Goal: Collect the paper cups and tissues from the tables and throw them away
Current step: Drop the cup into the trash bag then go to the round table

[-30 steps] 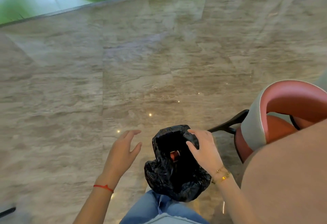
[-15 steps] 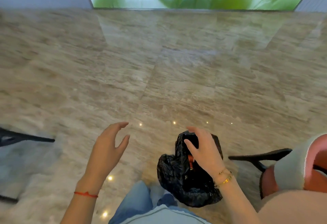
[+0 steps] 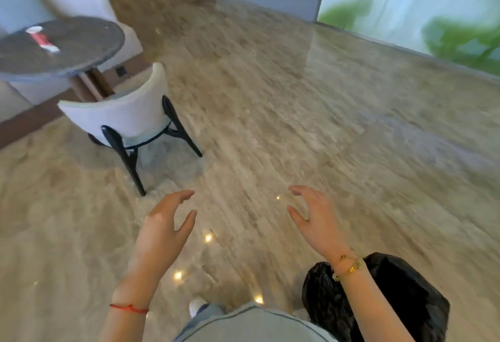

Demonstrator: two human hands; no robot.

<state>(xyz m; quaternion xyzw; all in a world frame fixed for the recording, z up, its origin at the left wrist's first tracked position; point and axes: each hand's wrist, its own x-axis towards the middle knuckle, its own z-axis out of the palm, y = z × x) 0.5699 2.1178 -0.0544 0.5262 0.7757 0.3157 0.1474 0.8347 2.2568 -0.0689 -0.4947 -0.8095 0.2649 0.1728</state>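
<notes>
Now both hands are held out over the floor with nothing in their grip: the left hand (image 3: 162,229) has its fingers loosely curled and spread apart, and the right hand (image 3: 316,222) is likewise spread, palm turned inward. A red string circles the left wrist and a gold bracelet (image 3: 349,267) the right. Below the right forearm hangs a black bin bag (image 3: 400,295), crinkled and glossy plastic, bulging; how it is held I cannot tell. The paper cup (image 3: 42,38) is well apart from both hands, up at the far left: it is white-rimmed with a red band, blurred, and looks to lie tipped on the round, dark, matte table (image 3: 89,44), near the table's middle. Just beside the table's near edge stands a pale upholstered chair (image 3: 121,114) with a curved back and thin black legs. Polished beige stone tiles form the floor (image 3: 270,114), streaked and reflecting small lights.
</notes>
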